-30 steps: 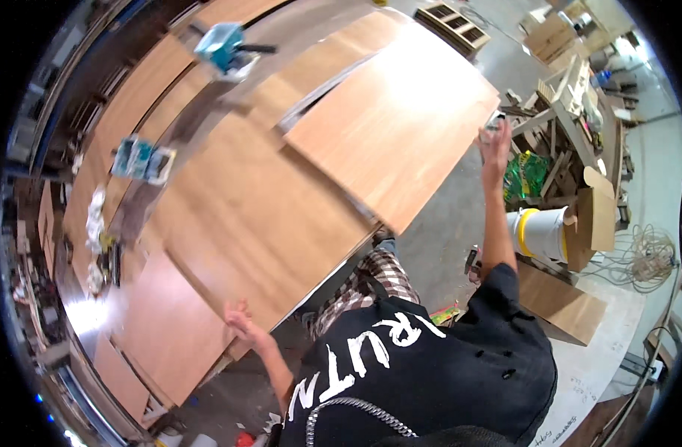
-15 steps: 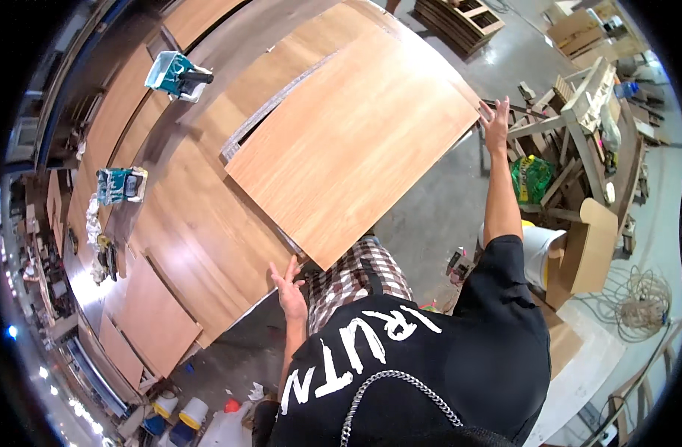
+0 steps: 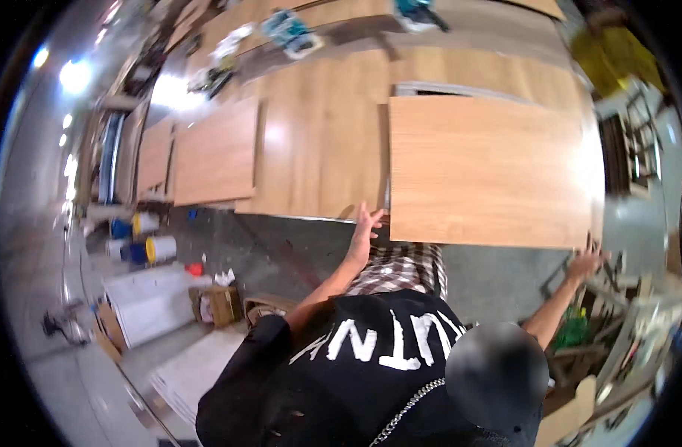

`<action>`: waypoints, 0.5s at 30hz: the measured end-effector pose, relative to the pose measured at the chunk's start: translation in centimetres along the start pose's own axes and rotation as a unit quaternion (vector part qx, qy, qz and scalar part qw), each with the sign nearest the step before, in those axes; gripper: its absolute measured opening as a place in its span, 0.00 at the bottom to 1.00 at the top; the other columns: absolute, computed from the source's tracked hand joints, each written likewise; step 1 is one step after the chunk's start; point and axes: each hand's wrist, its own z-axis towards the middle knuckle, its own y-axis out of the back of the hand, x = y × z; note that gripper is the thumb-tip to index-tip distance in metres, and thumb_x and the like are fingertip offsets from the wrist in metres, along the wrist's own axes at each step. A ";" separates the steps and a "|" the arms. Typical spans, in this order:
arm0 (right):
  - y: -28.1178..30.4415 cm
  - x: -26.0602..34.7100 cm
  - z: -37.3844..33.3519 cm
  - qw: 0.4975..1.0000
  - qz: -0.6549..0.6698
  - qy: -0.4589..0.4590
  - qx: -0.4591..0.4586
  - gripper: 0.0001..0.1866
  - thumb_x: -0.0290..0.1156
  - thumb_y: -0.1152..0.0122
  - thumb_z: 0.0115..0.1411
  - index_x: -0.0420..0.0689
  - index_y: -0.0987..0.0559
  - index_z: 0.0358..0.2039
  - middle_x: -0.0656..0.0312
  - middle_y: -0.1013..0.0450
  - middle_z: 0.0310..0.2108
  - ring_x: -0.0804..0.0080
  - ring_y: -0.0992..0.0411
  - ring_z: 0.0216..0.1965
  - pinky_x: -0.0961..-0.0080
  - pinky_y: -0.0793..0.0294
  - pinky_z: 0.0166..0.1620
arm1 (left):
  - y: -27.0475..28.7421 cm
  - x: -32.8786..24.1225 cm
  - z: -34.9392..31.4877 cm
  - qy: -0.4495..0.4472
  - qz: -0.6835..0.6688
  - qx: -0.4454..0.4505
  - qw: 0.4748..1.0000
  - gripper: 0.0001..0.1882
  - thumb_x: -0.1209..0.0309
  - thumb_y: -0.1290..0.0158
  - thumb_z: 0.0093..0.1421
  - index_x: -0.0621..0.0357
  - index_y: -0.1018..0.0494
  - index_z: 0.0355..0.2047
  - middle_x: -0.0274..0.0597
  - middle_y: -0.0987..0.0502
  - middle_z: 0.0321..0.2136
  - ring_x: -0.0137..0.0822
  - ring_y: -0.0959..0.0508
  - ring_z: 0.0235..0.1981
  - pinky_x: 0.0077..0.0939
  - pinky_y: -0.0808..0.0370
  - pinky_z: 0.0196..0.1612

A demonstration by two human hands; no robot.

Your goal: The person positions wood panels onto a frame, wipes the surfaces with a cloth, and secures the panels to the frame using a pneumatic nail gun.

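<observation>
Left hand (image 3: 362, 235): open, fingers spread; moved in from well left to just beside panel's left edge, contact unclear. Top panel (image 3: 494, 171): on larger board (image 3: 319, 134), near edge jutting past, now bracketed by both hands. Right hand (image 3: 588, 264): at near-right corner, can't tell if gripping.

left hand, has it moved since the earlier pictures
Yes, the left hand has moved right, away from the mid-sized panel at left, to beside the large panel.
</observation>
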 end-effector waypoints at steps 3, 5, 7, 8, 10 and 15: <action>-1.8 -0.1 -1.6 0.998 0.006 -0.062 -0.015 0.48 0.67 0.66 0.61 0.52 0.69 0.68 0.44 0.61 0.68 0.44 0.39 0.59 0.48 0.34 0.57 | 2.8 -0.1 -0.2 0.003 -0.008 -0.048 0.999 0.41 0.41 0.72 0.66 0.59 0.63 0.68 0.34 0.30 0.56 0.28 0.34 0.45 0.22 0.37 0.45; -9.1 3.8 -6.5 0.997 0.013 -0.068 -0.041 0.49 0.67 0.63 0.60 0.55 0.75 0.67 0.44 0.62 0.68 0.43 0.36 0.57 0.43 0.40 0.59 | 5.7 1.4 -1.0 -0.020 -0.015 -0.096 0.995 0.42 0.40 0.73 0.66 0.62 0.59 0.67 0.33 0.28 0.52 0.28 0.34 0.44 0.22 0.38 0.46; -11.2 4.5 -8.4 0.996 -0.022 -0.087 -0.028 0.49 0.68 0.67 0.60 0.54 0.75 0.67 0.46 0.62 0.69 0.48 0.37 0.59 0.39 0.58 0.63 | 7.7 1.1 -1.2 -0.014 -0.041 -0.131 0.990 0.41 0.39 0.74 0.66 0.62 0.44 0.63 0.31 0.28 0.52 0.26 0.35 0.42 0.22 0.39 0.45; -15.0 5.1 -12.3 0.994 -0.004 -0.106 -0.030 0.49 0.69 0.69 0.60 0.54 0.74 0.67 0.47 0.62 0.69 0.50 0.38 0.60 0.37 0.64 0.64 | 11.8 0.6 -1.2 -0.011 -0.040 -0.148 0.988 0.40 0.39 0.74 0.66 0.62 0.39 0.60 0.31 0.28 0.52 0.26 0.35 0.41 0.22 0.39 0.45; -17.6 4.7 -14.8 0.994 -0.028 -0.104 -0.012 0.49 0.70 0.70 0.60 0.53 0.73 0.67 0.48 0.62 0.69 0.52 0.38 0.60 0.36 0.66 0.64 | 14.9 1.7 -0.8 -0.012 -0.062 -0.173 0.983 0.39 0.38 0.72 0.65 0.59 0.33 0.57 0.31 0.26 0.49 0.26 0.35 0.41 0.22 0.40 0.45; -24.5 2.0 -20.6 0.993 -0.008 -0.122 0.006 0.48 0.70 0.72 0.59 0.54 0.73 0.67 0.48 0.63 0.69 0.54 0.39 0.61 0.35 0.73 0.63 | 24.7 3.4 0.5 -0.026 -0.087 -0.204 0.975 0.40 0.38 0.71 0.65 0.60 0.45 0.61 0.35 0.26 0.49 0.27 0.35 0.41 0.24 0.38 0.45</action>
